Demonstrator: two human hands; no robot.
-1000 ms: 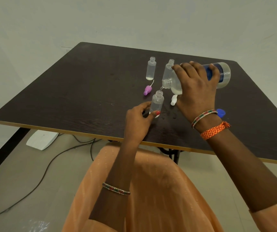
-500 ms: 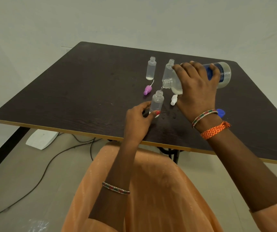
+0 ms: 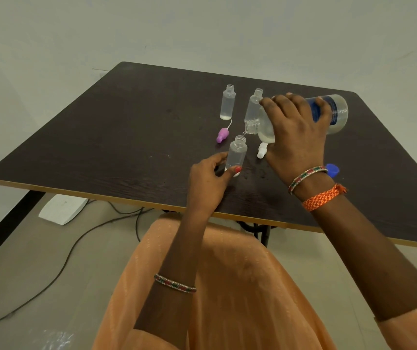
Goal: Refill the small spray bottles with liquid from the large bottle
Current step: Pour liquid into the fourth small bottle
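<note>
Pouring needs a steady trickle: right hand (image 3: 294,137) grips the tilted large bottle (image 3: 303,117), neck just above the small spray bottle (image 3: 237,154), pinched upright on the counter (image 3: 126,137) by left hand (image 3: 208,180).

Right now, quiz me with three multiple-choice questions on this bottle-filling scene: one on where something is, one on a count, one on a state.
1. Where does the purple spray cap lie?
A. On the table, left of the held small bottle
B. On the floor
C. Screwed onto a bottle

2. How many small bottles stand on the table?
A. One
B. Three
C. Five

3. How is the large bottle positioned?
A. Upright and capped
B. Lying flat, untouched
C. Tipped, mouth over the held small bottle

Answers: 1 A, it lies on the dark tabletop. 2 B, two at the back, one in the left hand. 3 C, the right hand tilts it, uncapped.
</note>
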